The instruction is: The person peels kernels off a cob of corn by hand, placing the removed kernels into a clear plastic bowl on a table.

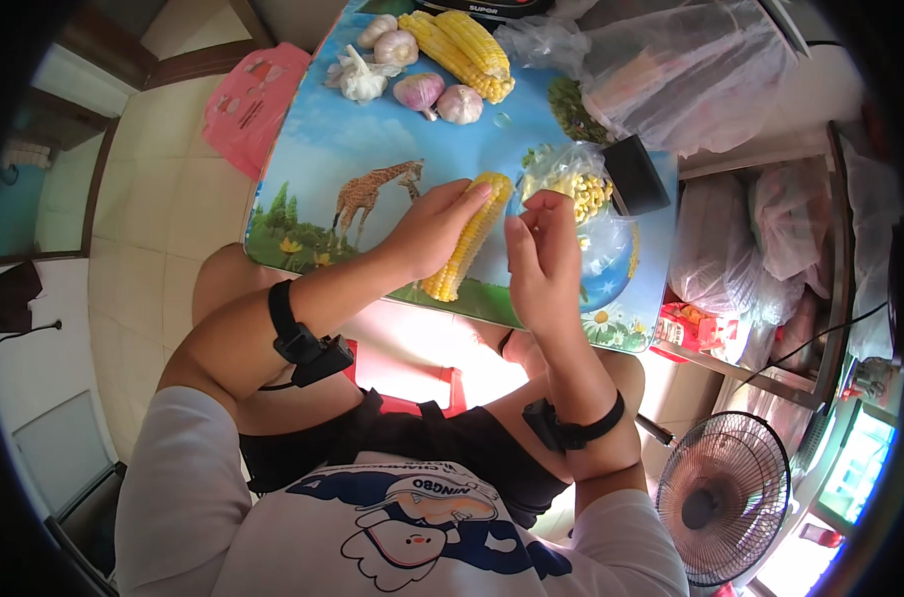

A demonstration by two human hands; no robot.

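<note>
My left hand (434, 231) is closed round an ear of corn (464, 261), the thumb lying along its upper part. The yellow ear slants above the near edge of the table, with its lower end pointing toward me. Just right of the ear, apart from it, my right hand (544, 249) is raised with its fingers curled in. Whether anything lies inside those fingers is hidden. Behind the right hand, loose corn kernels (593, 197) lie in a clear plastic bag (571, 159).
More corn ears (460, 52) lie at the table's far side, beside garlic bulbs (396, 48) and purplish bulbs (418, 92). A dark box-like object (636, 174) stands right of the kernels. A pink stool (258, 104) is at the left, a fan (723, 497) at the lower right.
</note>
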